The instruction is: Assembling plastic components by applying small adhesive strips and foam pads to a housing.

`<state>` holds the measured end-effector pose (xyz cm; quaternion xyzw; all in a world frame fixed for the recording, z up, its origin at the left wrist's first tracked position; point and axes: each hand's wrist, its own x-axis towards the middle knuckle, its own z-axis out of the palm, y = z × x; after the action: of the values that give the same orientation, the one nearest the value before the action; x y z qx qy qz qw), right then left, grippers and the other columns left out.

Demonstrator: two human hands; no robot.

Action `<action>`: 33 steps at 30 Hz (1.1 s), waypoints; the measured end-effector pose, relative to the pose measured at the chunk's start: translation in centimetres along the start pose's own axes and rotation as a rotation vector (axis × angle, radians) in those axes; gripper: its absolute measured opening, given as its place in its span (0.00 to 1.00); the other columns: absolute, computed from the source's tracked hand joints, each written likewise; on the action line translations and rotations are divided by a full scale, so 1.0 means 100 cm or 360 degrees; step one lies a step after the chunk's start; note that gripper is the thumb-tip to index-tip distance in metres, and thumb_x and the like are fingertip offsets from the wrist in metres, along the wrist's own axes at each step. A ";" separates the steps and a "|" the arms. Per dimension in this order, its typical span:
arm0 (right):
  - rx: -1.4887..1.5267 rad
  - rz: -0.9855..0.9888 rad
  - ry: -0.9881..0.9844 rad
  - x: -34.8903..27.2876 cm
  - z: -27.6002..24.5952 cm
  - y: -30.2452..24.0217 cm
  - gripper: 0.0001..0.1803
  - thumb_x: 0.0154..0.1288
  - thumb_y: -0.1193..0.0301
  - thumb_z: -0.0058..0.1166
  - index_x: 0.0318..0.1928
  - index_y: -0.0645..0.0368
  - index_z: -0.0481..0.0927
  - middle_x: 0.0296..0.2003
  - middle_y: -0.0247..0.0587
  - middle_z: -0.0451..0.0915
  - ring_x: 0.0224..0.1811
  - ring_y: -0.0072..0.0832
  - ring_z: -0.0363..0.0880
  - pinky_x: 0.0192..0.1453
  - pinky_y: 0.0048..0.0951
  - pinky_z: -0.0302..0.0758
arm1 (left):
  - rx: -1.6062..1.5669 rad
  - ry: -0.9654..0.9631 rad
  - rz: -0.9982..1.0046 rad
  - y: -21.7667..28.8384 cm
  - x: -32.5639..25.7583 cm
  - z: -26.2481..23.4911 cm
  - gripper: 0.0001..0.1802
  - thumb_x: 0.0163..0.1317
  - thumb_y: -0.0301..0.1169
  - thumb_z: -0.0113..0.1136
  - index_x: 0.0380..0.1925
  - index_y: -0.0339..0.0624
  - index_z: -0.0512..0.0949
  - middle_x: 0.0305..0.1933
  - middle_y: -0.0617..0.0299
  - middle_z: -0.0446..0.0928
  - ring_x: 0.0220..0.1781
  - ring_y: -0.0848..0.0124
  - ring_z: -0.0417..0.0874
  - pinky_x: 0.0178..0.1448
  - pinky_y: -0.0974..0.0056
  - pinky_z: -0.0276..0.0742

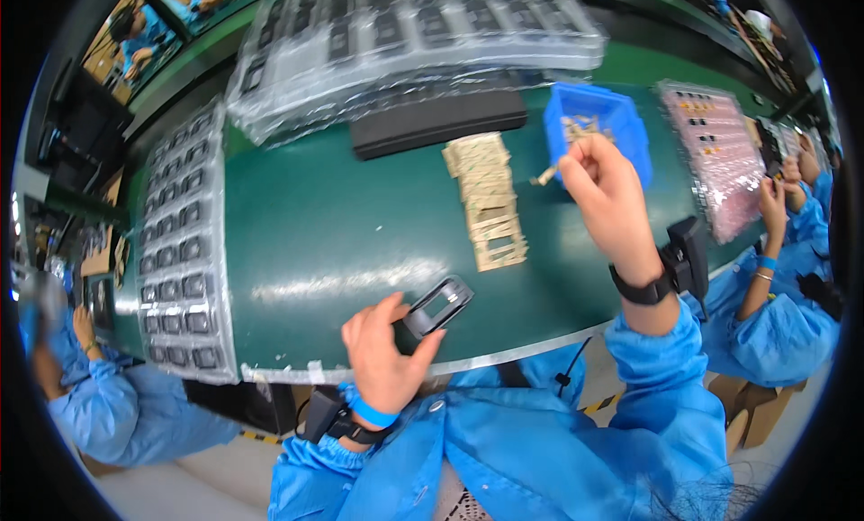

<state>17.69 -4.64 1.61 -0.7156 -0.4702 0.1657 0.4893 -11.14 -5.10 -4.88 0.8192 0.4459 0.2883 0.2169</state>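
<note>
My left hand (382, 350) holds a small black rectangular frame part (438, 306) near the front edge of the green table (333, 224). My right hand (608, 195) is raised beside the blue bin (621, 116) and pinches a small tan piece (545, 175) between its fingertips. More tan pieces lie inside the bin. A row of tan flat frames (487, 202) lies on the table between my hands, left of the right hand.
A clear tray of black parts (180, 251) sits at the left. Stacked clear trays (405, 44) and a black slab (436, 122) lie at the back. A pink tray (715, 152) is at the right, where another person in blue works; a further person sits at the left.
</note>
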 end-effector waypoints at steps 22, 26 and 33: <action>-0.0165 -0.0441 -0.0716 -0.070 0.073 -0.003 0.06 0.59 0.75 0.59 0.38 0.60 0.83 0.33 0.46 0.78 0.34 0.47 0.80 0.39 0.42 0.78 | 0.0070 -0.0050 0.0125 0.002 0.034 0.009 0.17 0.49 0.30 0.73 0.40 0.43 0.81 0.43 0.59 0.75 0.48 0.59 0.74 0.53 0.57 0.65; -0.0184 -0.0427 -0.0749 -0.072 0.080 -0.001 0.05 0.60 0.75 0.58 0.36 0.61 0.83 0.32 0.46 0.77 0.34 0.47 0.80 0.39 0.43 0.78 | 0.0090 0.0006 0.0093 -0.002 0.036 0.010 0.07 0.52 0.27 0.69 0.31 0.42 0.81 0.35 0.61 0.76 0.42 0.60 0.76 0.49 0.58 0.65; -0.0296 -0.0356 -0.0825 -0.070 0.077 -0.007 0.04 0.59 0.75 0.58 0.35 0.61 0.83 0.32 0.46 0.77 0.35 0.46 0.80 0.39 0.43 0.77 | -0.0042 0.0031 0.0096 -0.014 0.037 0.002 0.03 0.54 0.25 0.66 0.27 0.39 0.81 0.29 0.57 0.77 0.35 0.56 0.77 0.42 0.55 0.71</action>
<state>8.42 -6.20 -2.91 -0.6350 -0.6685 0.2442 0.3004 -10.24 -1.27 -4.85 0.8265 0.4192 0.3084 0.2146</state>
